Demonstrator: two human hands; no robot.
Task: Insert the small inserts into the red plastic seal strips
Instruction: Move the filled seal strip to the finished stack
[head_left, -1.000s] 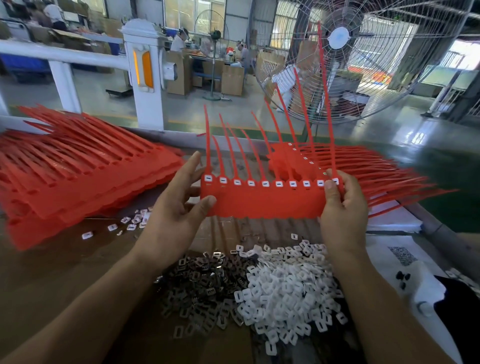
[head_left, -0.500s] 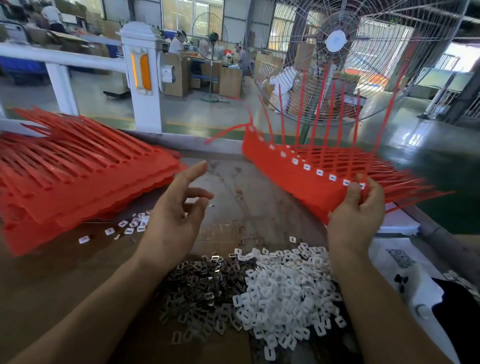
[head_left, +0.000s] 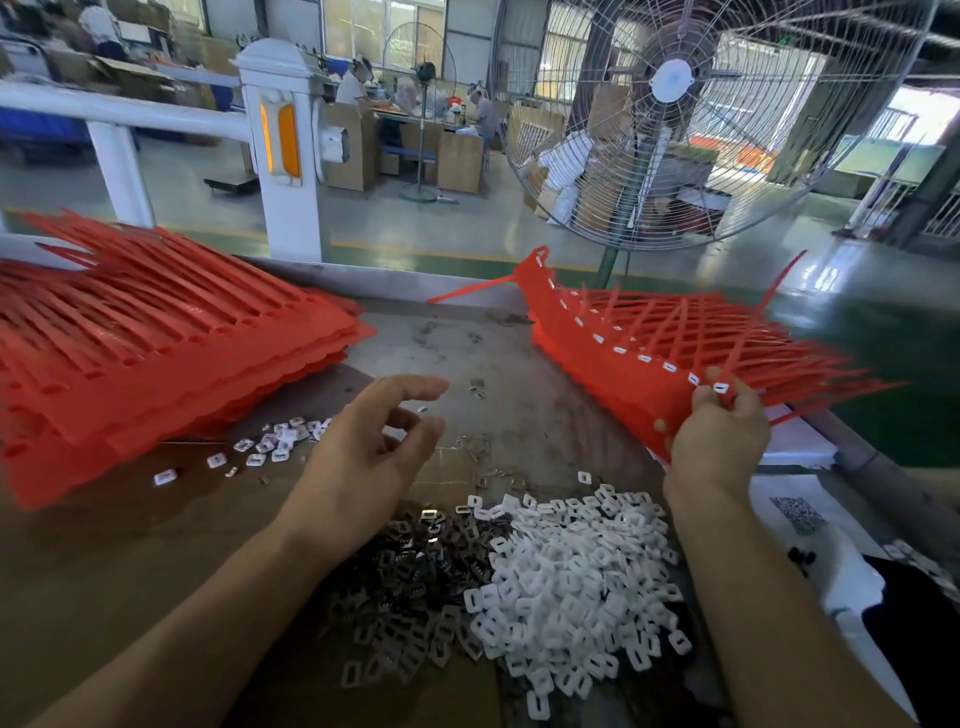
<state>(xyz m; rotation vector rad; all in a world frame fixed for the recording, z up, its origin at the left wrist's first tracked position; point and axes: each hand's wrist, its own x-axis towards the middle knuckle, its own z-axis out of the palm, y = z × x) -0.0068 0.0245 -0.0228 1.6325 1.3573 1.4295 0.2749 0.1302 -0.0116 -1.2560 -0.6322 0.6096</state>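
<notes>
Strip sheet (head_left: 623, 364), white inserts seated along its edge, now swung right over the finished pile (head_left: 810, 353), pinched by my right hand (head_left: 719, 441). Left hand (head_left: 363, 457) let go, fingers loosely spread. Next: fresh sheet from left stack (head_left: 156, 353).

Bright daylight enters through windows far beyond the hands, glaring off the glossy grey-green floor (head_left: 831, 280). Wide-angle bending curves the edges; the raised red strip tips blur slightly.
</notes>
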